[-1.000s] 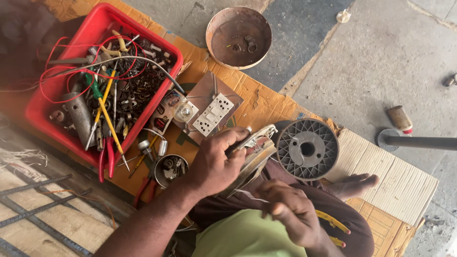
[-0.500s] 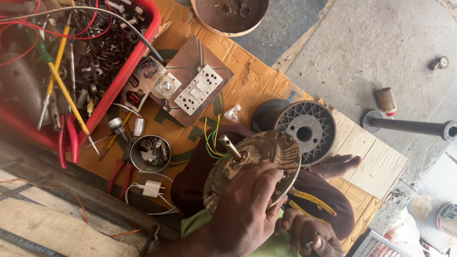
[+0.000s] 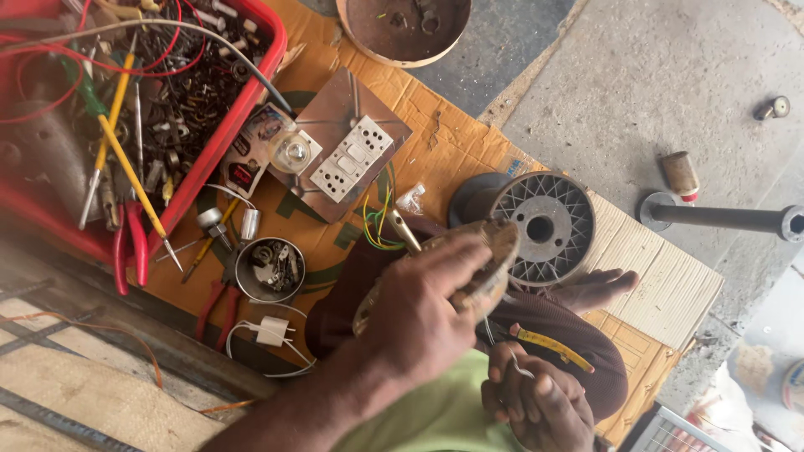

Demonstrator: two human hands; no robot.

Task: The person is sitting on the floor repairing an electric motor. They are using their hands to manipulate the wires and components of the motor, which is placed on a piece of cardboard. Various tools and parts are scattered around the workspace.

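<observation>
My left hand (image 3: 419,322) reaches in from the lower left and grips a round, brownish metal motor part (image 3: 494,251) over my lap. The part's short shaft (image 3: 402,230) and its yellow and green wires (image 3: 378,224) stick out toward the cardboard. My right hand (image 3: 536,406) is low down by my green shirt, closed around a yellow-handled pliers-like tool (image 3: 548,349). The tool's metal tip lies close under the motor part. My brown trouser leg and bare foot (image 3: 603,289) lie beneath both hands.
A red crate (image 3: 260,92) of screwdrivers, wires and small parts stands at upper left. The cardboard sheet (image 3: 435,142) bears a switch-and-socket board (image 3: 352,159), a small tin of parts (image 3: 268,268), red pliers (image 3: 218,305), a white plug (image 3: 272,331) and a grey spoked spool (image 3: 544,226). A rusty bowl (image 3: 402,29) and a black pipe (image 3: 720,218) lie on the concrete.
The view has shifted left and closer. My left hand has turned the motor part and now covers more of it. My right hand has dropped lower with the tool.
</observation>
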